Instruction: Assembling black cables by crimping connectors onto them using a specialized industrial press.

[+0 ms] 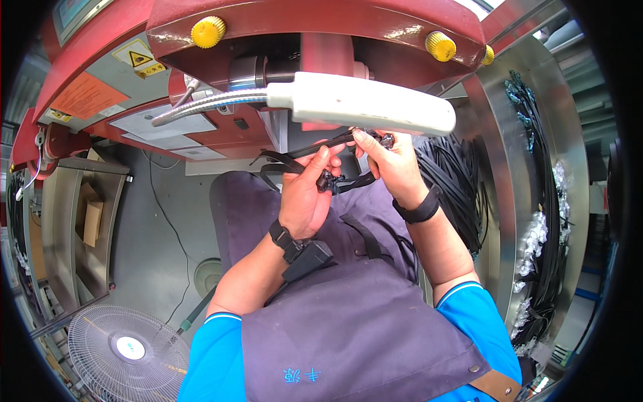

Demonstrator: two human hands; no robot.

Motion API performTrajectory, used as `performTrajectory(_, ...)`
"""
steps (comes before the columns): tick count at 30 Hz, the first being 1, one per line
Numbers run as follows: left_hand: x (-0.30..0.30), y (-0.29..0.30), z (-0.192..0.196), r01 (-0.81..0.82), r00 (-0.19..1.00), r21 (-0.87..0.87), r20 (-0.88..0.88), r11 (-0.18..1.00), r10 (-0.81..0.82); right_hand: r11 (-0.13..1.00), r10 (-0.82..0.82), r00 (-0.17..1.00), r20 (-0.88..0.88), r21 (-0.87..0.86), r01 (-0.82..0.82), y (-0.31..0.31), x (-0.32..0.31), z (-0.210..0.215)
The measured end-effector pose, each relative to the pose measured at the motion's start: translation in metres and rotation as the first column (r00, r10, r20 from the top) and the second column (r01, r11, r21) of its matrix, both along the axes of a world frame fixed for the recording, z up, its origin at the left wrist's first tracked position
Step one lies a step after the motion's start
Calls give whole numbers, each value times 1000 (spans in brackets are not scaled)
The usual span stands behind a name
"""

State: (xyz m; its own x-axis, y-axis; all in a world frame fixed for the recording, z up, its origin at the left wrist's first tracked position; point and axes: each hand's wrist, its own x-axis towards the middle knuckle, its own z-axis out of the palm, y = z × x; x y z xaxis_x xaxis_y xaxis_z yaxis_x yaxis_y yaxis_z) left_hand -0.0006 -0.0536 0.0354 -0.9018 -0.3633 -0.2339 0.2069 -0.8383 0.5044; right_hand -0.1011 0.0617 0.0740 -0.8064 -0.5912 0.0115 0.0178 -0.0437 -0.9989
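My left hand (305,194) grips a black strap (281,161) with a small black buckle part (327,179) between thumb and fingers. My right hand (390,164) pinches the other end of the same strap just under a white lamp head (365,104) on a flexible metal neck. Both hands are close together, over my lap, below a red press machine (321,30) with yellow knobs (208,31). A black band sits on each wrist, and the one on my left wrist carries a small black device.
A heap of black straps (455,181) lies right of my hands. More black straps and clear bags (539,234) hang along a curved steel panel at right. A floor fan (127,348) stands lower left, next to a steel shelf with cardboard boxes (90,214).
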Motion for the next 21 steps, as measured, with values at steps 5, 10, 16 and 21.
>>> performTrajectory(5, -1, -2, -1, 21, 998, -49, 64, 999, -18, 999, -18, 999, 37, 49, 17, -3, -4, 2)
performTrajectory(10, -2, -3, 1, 15, 997, -46, 72, 999, -11, 999, -13, 999, 52, 51, 11, -4, -8, -2)
performTrajectory(16, -2, -3, 1, 10, 997, -41, 77, 999, -7, 998, -19, 996, 83, 58, 15, -6, -9, -2)
performTrajectory(21, -3, -4, -1, -4, 998, -41, 64, 999, 7, 999, -18, 995, 96, 47, 14, -9, -11, -4)
